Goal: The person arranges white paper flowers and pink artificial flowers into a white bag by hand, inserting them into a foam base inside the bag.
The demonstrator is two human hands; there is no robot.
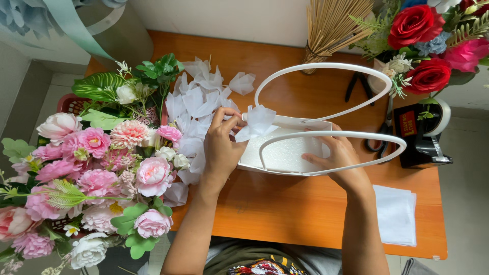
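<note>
While the left hand (222, 147) pinches one white bow (256, 124) at the basket (285, 155) rim, the right hand (338, 158), fingers spread, steadies its wall; two handles (326, 69); bare table (285, 209) frontward.

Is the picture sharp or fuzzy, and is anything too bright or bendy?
Head view: sharp on both hands, the left hand pinching a white bow, the right hand on the white bag; soft, even daylight, faint shadows under the arms; the bag looks almost washed out; the table edges bend slightly from the wide lens.
</note>
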